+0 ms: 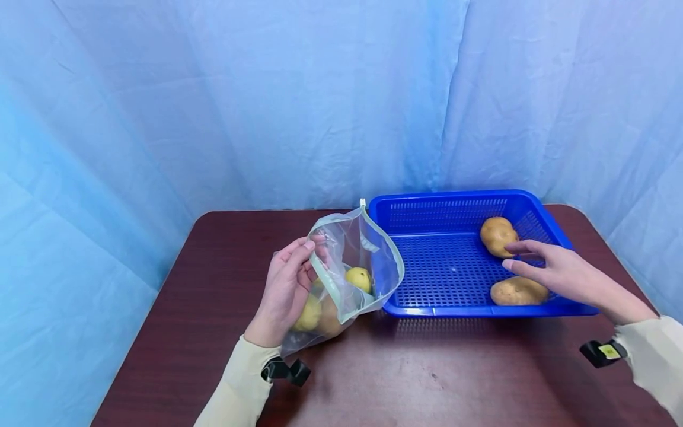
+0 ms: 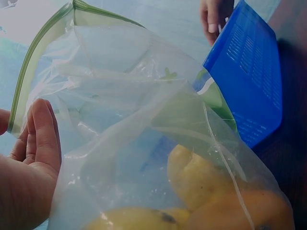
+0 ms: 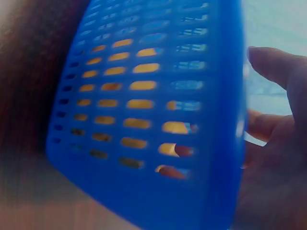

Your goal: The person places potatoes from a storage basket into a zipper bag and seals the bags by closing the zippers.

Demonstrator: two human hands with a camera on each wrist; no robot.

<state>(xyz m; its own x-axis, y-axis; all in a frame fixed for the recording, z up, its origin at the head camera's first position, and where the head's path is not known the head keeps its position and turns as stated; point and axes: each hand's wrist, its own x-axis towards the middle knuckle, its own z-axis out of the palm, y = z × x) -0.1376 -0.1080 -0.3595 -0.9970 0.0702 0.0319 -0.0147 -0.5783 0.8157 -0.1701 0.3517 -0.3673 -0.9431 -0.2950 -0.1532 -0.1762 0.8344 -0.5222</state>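
My left hand (image 1: 285,287) pinches the pale green rim of a clear zip bag (image 1: 385,264), whose mouth gapes toward the right. Inside the bag lie several round yellow fruits (image 1: 358,279) and an orange-brown item; their exact kinds are unclear through the plastic. In the left wrist view the bag (image 2: 120,96) fills most of the frame. Over the right side of a blue plastic basket (image 1: 437,255) hovers my right hand (image 1: 560,276), thumb and fingers spread apart, holding nothing. Its fingertips are near one potato (image 1: 496,234), while a second potato (image 1: 517,292) lies below the hand by the basket's front wall.
The basket stands on a dark reddish-brown table (image 1: 427,373), close to the bag's right side. Behind the table hangs a light blue curtain (image 1: 320,107). The basket's slotted wall (image 3: 172,206) stands between the right wrist camera and the potatoes.
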